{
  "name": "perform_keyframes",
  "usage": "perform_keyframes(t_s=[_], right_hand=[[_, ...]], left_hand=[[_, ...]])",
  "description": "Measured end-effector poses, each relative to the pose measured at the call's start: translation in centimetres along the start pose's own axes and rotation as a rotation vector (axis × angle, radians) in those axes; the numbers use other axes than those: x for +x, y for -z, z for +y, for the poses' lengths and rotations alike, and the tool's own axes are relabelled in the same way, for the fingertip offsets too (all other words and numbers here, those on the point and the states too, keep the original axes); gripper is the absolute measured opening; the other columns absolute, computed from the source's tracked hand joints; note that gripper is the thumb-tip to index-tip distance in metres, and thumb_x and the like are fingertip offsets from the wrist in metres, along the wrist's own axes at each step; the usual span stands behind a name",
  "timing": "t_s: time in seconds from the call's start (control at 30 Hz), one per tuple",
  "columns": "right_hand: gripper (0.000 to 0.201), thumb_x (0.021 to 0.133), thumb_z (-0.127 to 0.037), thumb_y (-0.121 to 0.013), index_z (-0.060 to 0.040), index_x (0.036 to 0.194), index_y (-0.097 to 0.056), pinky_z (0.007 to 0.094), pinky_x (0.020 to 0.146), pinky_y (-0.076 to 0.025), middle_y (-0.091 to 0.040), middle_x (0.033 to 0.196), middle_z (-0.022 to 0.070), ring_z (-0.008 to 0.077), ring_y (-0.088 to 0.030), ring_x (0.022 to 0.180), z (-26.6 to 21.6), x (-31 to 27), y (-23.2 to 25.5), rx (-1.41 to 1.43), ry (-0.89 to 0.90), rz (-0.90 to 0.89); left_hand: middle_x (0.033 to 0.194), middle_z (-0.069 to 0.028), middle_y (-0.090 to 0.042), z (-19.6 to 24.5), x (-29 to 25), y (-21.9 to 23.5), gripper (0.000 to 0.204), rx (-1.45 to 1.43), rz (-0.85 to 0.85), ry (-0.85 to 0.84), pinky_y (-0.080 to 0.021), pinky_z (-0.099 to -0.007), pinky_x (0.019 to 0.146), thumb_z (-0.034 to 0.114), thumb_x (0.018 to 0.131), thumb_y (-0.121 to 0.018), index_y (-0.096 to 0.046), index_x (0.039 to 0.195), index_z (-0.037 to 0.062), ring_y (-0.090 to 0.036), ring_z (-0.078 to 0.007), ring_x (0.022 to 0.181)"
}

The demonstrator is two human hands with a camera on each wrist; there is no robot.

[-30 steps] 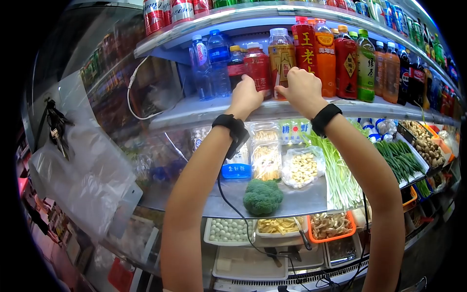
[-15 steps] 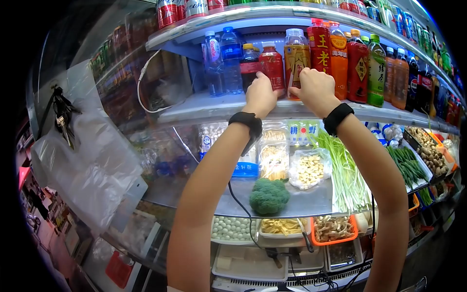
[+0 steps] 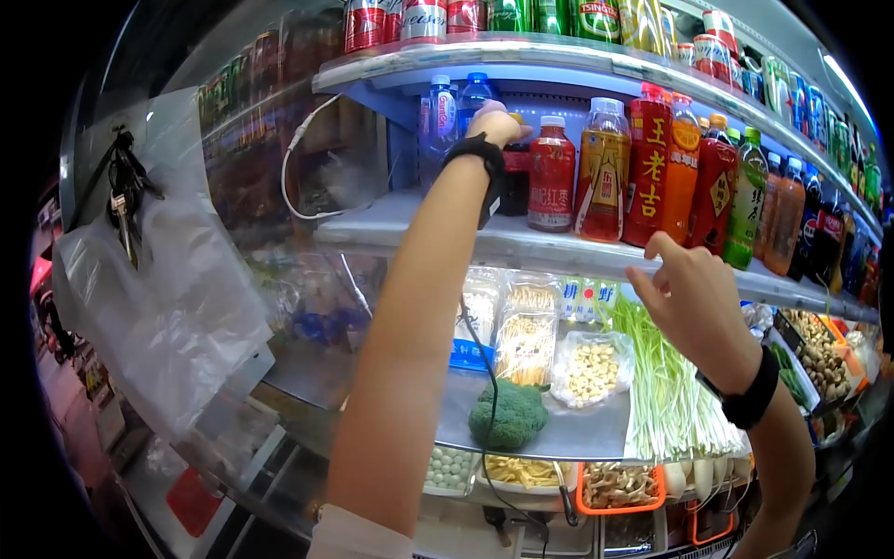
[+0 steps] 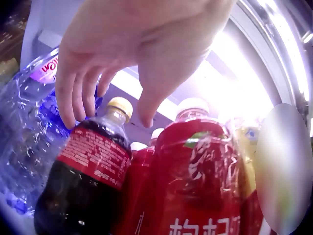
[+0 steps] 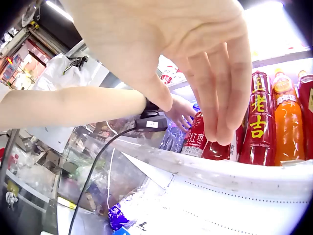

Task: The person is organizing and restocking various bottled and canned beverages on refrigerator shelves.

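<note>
My left hand [image 3: 496,125] reaches over a dark cola bottle [image 4: 90,166] with a yellow cap and red label. In the left wrist view its fingers hang left of the cap and its thumb on the right, with space around the neck. Just right of the cola stands a red drink bottle [image 3: 551,179], then a golden drink bottle [image 3: 602,177] with a clear cap. My right hand [image 3: 697,296] is in front of the shelf edge, fingers loosely bent and holding nothing. Clear water bottles [image 4: 29,127] stand left of the cola.
A tall red bottle [image 3: 649,168] and an orange soda bottle [image 3: 682,172] continue the row rightward. Beer cans line the upper shelf [image 3: 521,54]. Below lie broccoli [image 3: 507,415], packed mushrooms [image 3: 526,340] and pale green stalks [image 3: 666,401]. A plastic bag [image 3: 163,307] hangs at left.
My left hand has moved up and left from the red bottle to above the cola. My right hand has drawn back from the golden bottle, down and right. The head view has shifted.
</note>
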State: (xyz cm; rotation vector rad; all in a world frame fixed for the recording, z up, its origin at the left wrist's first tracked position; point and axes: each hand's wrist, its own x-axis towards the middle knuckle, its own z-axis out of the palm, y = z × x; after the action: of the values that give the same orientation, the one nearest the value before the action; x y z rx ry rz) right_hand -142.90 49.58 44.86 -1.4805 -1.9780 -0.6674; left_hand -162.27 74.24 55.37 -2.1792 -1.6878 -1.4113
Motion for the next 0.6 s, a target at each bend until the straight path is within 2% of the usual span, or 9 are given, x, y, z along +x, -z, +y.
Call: perform_keyframes(t_s=[0.07, 0.13, 0.27, 0.33, 0.4, 0.47, 0.53, 0.57, 0.6], right_hand=[[0.024, 0.080, -0.024, -0.059, -0.0008, 0.079, -0.052, 0.0419, 0.053, -0.045, -0.058, 0.061, 0.0171, 0.0334, -0.059, 0.060, 0.8, -0.7, -0.4, -0.026, 0.011, 0.006], [0.024, 0.080, -0.024, -0.059, -0.0008, 0.080, -0.052, 0.0423, 0.053, -0.045, -0.058, 0.061, 0.0169, 0.0335, -0.059, 0.060, 1.8, -1.1, -0.7, -0.043, 0.004, 0.002], [0.025, 0.080, -0.024, -0.058, -0.0003, 0.082, -0.051, 0.0427, 0.053, -0.044, -0.058, 0.062, 0.0172, 0.0339, -0.058, 0.060, 3.1, -1.4, -1.4, -0.068, -0.025, -0.029], [0.025, 0.080, -0.024, -0.058, -0.0008, 0.087, -0.050, 0.0435, 0.054, -0.044, -0.058, 0.063, 0.0177, 0.0342, -0.058, 0.060, 3.5, -1.6, -1.5, -0.087, -0.080, -0.077], [0.026, 0.080, -0.022, -0.058, -0.0007, 0.091, -0.048, 0.0442, 0.054, -0.043, -0.057, 0.061, 0.0173, 0.0345, -0.058, 0.059, 4.3, -2.0, -1.8, -0.106, -0.060, -0.079], [0.026, 0.080, -0.021, -0.058, -0.0006, 0.092, -0.047, 0.0438, 0.054, -0.043, -0.057, 0.058, 0.0156, 0.0347, -0.057, 0.058, 4.6, -2.2, -1.6, -0.108, -0.061, -0.106], [0.026, 0.080, -0.021, -0.058, -0.0010, 0.093, -0.047, 0.0434, 0.054, -0.043, -0.057, 0.056, 0.0136, 0.0341, -0.057, 0.058, 4.5, -1.9, -1.4, -0.074, -0.061, -0.127], [0.025, 0.080, -0.020, -0.058, -0.0011, 0.093, -0.047, 0.0432, 0.054, -0.043, -0.057, 0.056, 0.0130, 0.0335, -0.057, 0.058, 4.3, -1.7, -1.4, -0.061, -0.053, -0.124], [0.025, 0.080, -0.020, -0.058, -0.0013, 0.093, -0.047, 0.0430, 0.054, -0.043, -0.057, 0.056, 0.0124, 0.0330, -0.057, 0.058, 4.1, -1.5, -1.4, -0.048, -0.047, -0.121]], left_hand=[[0.117, -0.0148, -0.054, 1.9, -0.9, 0.1, 0.067, 0.144, -0.029, 0.147, -0.043, -0.0360, 0.090, 0.041, 0.066, -0.074, -0.051, 0.114, 0.0016, -0.051, -0.0278, 0.110], [0.113, -0.0139, -0.057, 2.4, -1.4, -0.9, 0.061, 0.212, 0.137, 0.186, -0.045, -0.0365, 0.085, 0.044, 0.066, -0.072, -0.057, 0.110, 0.0049, -0.055, -0.0279, 0.104], [0.108, -0.0159, -0.059, 1.4, -0.5, 0.2, 0.058, 0.201, 0.105, 0.092, -0.048, -0.0349, 0.081, 0.041, 0.064, -0.074, -0.060, 0.105, 0.0023, -0.058, -0.0278, 0.099], [0.097, -0.0169, -0.063, 0.7, 0.6, 0.8, 0.055, 0.234, 0.074, 0.033, -0.048, -0.0329, 0.077, 0.041, 0.063, -0.074, -0.063, 0.097, -0.0003, -0.061, -0.0266, 0.090], [0.110, -0.0160, -0.058, 0.2, 1.9, 1.5, 0.057, 0.062, -0.138, 0.068, -0.046, -0.0332, 0.085, 0.037, 0.064, -0.075, -0.060, 0.105, 0.0007, -0.057, -0.0275, 0.100], [0.110, -0.0173, -0.058, -0.3, 2.3, 0.9, 0.056, 0.089, -0.079, 0.039, -0.045, -0.0333, 0.086, 0.037, 0.066, -0.074, -0.059, 0.104, -0.0017, -0.057, -0.0285, 0.101], [0.085, -0.0132, -0.064, -0.5, 2.0, 0.6, 0.044, 0.242, 0.051, -0.131, -0.048, -0.0316, 0.072, 0.043, 0.071, -0.067, -0.066, 0.089, 0.0023, -0.062, -0.0247, 0.082], [0.094, -0.0130, -0.063, -0.1, 1.6, 0.3, 0.047, 0.309, 0.095, -0.099, -0.048, -0.0322, 0.076, 0.044, 0.072, -0.066, -0.063, 0.098, 0.0042, -0.061, -0.0244, 0.088], [0.094, -0.0130, -0.063, 0.1, 1.3, 0.3, 0.047, 0.308, 0.096, -0.100, -0.048, -0.0322, 0.076, 0.044, 0.072, -0.066, -0.063, 0.098, 0.0042, -0.061, -0.0244, 0.088]])
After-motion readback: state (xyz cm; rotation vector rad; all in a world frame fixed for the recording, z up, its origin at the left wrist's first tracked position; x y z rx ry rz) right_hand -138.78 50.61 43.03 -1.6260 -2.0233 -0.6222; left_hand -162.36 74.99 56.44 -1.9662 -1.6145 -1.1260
